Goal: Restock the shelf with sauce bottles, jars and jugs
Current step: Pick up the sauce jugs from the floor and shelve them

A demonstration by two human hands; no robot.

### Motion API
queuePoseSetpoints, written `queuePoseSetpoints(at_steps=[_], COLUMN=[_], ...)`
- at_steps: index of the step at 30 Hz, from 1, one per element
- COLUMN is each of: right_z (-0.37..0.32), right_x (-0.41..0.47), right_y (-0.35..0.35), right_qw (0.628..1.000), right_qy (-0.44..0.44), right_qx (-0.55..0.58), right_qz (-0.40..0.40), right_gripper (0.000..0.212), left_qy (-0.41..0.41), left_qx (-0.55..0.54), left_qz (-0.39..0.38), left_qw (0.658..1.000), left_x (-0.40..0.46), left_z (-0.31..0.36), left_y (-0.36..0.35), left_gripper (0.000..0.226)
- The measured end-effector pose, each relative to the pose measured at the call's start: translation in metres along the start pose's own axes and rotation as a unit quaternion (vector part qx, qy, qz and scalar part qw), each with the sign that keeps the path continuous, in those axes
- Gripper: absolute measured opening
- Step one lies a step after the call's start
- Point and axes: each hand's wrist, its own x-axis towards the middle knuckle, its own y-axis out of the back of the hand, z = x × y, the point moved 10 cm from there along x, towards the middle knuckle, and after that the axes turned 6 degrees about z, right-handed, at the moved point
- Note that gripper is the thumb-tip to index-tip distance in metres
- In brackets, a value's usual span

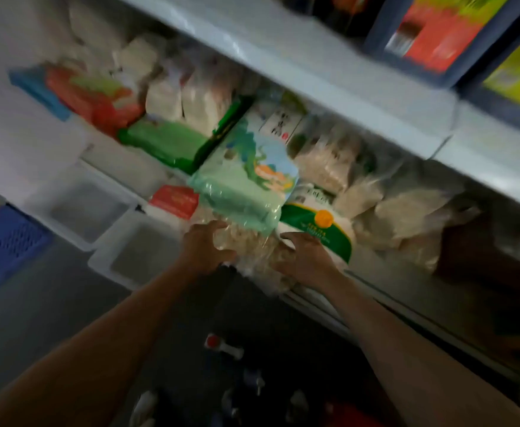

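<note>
A clear plastic bag of pale grain [249,254] sits at the front edge of the white shelf [385,288]. My left hand [205,245] grips its left side and my right hand [305,260] grips its right side. A pale green packet [243,192] with a coloured picture lies on top of the bag. Below my arms, in the dark, stand several bottles, one with a red cap [214,340]. The frame is blurred.
More grain bags [403,211] fill the shelf to the right, and a green-and-white packet [317,226] lies beside my right hand. Green [166,143] and red [92,97] packets lie at the left. White bins [135,251] and a blue basket [3,241] stand at the left. An upper shelf [329,78] holds colourful boxes.
</note>
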Motion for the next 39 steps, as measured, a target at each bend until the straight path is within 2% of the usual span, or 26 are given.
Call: queuePoseSetpoints(at_steps=[5, 10, 14, 16, 20, 25, 27, 29, 31, 34, 36, 37, 39], right_z=[0.069, 0.144, 0.185, 0.199, 0.222, 0.235, 0.239, 0.245, 0.25, 0.26, 0.266, 0.267, 0.269], right_x=[0.016, 0.017, 0.016, 0.017, 0.016, 0.021, 0.027, 0.034, 0.046, 0.068, 0.083, 0.088, 0.097], right_y=[-0.152, -0.304, -0.418, -0.471, -0.56, -0.592, -0.593, -0.593, -0.591, -0.584, -0.582, -0.583, -0.585], right_qw=[0.991, 0.954, 0.931, 0.926, 0.921, 0.951, 0.951, 0.932, 0.892, 0.848, 0.841, 0.841, 0.844], right_qy=[-0.077, -0.191, -0.231, -0.231, -0.22, -0.146, -0.126, -0.145, -0.177, -0.226, -0.234, -0.239, -0.236], right_qx=[0.078, 0.191, 0.235, 0.247, 0.271, 0.247, 0.268, 0.327, 0.415, 0.48, 0.488, 0.485, 0.481], right_qz=[-0.073, -0.127, -0.156, -0.17, -0.172, -0.118, -0.092, -0.062, -0.024, 0.022, 0.026, 0.022, 0.024], right_gripper=[0.075, 0.06, 0.055, 0.054, 0.054, 0.043, 0.04, 0.039, 0.035, 0.023, 0.04, 0.041, 0.028], left_qy=[0.086, 0.17, 0.203, 0.206, 0.148, 0.09, 0.079, 0.066, 0.063, 0.097, 0.122, 0.133, 0.151], left_qx=[-0.044, -0.072, -0.068, -0.069, -0.078, -0.127, -0.143, -0.174, -0.193, -0.237, -0.258, -0.267, -0.269], left_qz=[-0.083, -0.151, -0.199, -0.216, -0.239, -0.277, -0.276, -0.257, -0.237, -0.229, -0.241, -0.252, -0.266], left_qw=[0.992, 0.971, 0.956, 0.952, 0.956, 0.948, 0.947, 0.948, 0.95, 0.939, 0.928, 0.921, 0.913], left_x=[-0.005, -0.024, -0.034, -0.035, -0.031, -0.023, -0.017, -0.004, 0.016, 0.049, 0.064, 0.07, 0.078], left_z=[-0.121, -0.241, -0.332, -0.373, -0.421, -0.437, -0.436, -0.431, -0.425, -0.409, -0.405, -0.406, -0.409], left_y=[-0.111, -0.231, -0.318, -0.357, -0.418, -0.448, -0.451, -0.454, -0.46, -0.473, -0.48, -0.482, -0.484], left_gripper=[0.064, 0.055, 0.059, 0.064, 0.071, 0.073, 0.075, 0.075, 0.074, 0.064, 0.063, 0.063, 0.066])
